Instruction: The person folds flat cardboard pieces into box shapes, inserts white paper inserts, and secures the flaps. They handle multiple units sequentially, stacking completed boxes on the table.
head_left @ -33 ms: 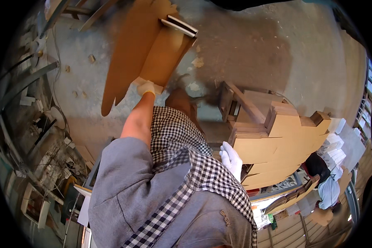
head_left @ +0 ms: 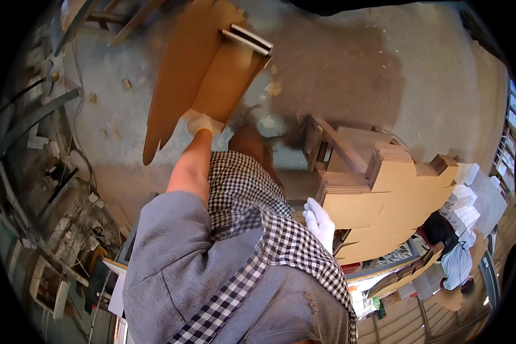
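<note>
My left hand (head_left: pixel 202 124), in a pale glove, grips the near end of a long brown cardboard sheet (head_left: pixel 223 80). The sheet has a fold along its length and slants away over the floor. At its far end lies a white-edged piece (head_left: pixel 250 40) with a dark gap, its kind unclear. My right hand (head_left: pixel 320 224), in a white glove, has its fingers stretched out close together beside a stack of flat cut cardboard blanks (head_left: pixel 384 200). Whether it touches the stack I cannot tell.
A wooden stand (head_left: pixel 341 143) is beyond the stack. Another person in a light blue top (head_left: pixel 457 266) is at the far right. Scrap and metal frames (head_left: pixel 69 229) crowd the left side; a cable (head_left: pixel 77 126) runs along the concrete floor (head_left: pixel 338 63).
The cardboard sheet's near left tip has shifted slightly right and toward me, with my left hand still on it. My right hand is almost unmoved.
</note>
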Demonstrator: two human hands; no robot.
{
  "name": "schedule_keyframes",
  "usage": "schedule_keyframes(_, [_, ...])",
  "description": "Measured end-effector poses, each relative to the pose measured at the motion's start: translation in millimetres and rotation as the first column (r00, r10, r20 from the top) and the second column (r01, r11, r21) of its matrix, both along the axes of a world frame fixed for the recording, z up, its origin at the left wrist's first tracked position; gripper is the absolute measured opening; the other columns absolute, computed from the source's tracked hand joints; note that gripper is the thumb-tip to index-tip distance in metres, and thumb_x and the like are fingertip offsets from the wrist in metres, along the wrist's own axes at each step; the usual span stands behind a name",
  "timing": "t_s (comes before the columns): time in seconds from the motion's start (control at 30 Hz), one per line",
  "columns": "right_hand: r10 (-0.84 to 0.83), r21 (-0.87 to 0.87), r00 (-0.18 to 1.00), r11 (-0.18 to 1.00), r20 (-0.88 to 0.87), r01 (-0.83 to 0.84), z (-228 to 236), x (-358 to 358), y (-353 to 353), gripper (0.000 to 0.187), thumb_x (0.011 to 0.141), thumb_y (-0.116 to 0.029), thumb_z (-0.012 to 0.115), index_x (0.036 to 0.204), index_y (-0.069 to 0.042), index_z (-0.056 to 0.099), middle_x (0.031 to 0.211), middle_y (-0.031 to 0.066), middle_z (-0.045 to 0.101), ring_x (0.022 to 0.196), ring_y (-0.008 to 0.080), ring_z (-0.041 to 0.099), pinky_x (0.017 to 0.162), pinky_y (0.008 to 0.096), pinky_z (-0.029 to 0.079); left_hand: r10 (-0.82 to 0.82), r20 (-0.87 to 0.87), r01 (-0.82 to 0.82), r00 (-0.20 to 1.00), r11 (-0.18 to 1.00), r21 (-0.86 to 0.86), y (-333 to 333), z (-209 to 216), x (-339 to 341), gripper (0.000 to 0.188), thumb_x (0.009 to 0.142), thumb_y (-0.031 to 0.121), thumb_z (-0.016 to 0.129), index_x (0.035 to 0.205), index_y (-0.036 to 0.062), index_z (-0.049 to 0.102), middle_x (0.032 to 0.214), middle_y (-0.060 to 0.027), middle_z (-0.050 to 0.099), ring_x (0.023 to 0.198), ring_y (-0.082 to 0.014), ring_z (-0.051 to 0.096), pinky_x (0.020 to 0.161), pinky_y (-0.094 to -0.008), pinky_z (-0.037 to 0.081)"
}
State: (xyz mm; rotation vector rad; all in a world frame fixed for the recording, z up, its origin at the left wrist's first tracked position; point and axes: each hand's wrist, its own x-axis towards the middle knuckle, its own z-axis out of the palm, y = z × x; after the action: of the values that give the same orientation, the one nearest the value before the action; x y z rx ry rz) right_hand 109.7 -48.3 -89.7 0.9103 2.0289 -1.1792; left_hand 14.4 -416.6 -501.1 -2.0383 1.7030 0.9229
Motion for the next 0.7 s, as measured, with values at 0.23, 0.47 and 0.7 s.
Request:
schedule_keyframes(0.23, [0.260,0.098,0.956,0.964,-0.133,-0.248,-2,8,6,0.031,0.094,-0.013,0.060,0.123,-0.003,0.066,0.107,0.0202,0.069,0.098,0.0337,0.068,0.086,0.0377,0.053,-0.100,-0.058,0.103,0.993,0.994,0.046,-17,-29,-3,0.052,0.084,0.035,0.069,0.123,0.0031,0.061,0.117,-0.0139,0.067,0.102,-0.0299,0.067,0.082,-0.0400,0.054])
schedule_keyframes(0.47, [0.156,0.244,0.964,0.964,-0.215,-0.102,14,7,11,0.027,0.094,-0.015,0.058,0.118,-0.003,0.067,0.107,0.0184,0.070,0.098,0.0330,0.068,0.087,0.0381,0.054,-0.179,-0.066,0.179,0.982,0.984,0.003,-14,32,-6,0.059,0.091,0.045,0.060,0.122,-0.0044,0.059,0.113,-0.0163,0.065,0.102,-0.0296,0.064,0.084,-0.0426,0.051])
schedule_keyframes(0.7, [-0.428,0.291,0.826,0.790,-0.366,0.539,0,44,22,0.026,0.096,-0.020,0.057,0.114,-0.006,0.069,0.112,0.0167,0.071,0.104,0.0308,0.068,0.092,0.0362,0.052,-0.657,-0.575,0.840,0.488,0.533,0.103,111,166,-82,0.027,0.093,0.025,0.063,0.088,-0.0013,0.060,0.084,-0.0128,0.064,0.080,-0.0231,0.060,0.079,-0.0397,0.050])
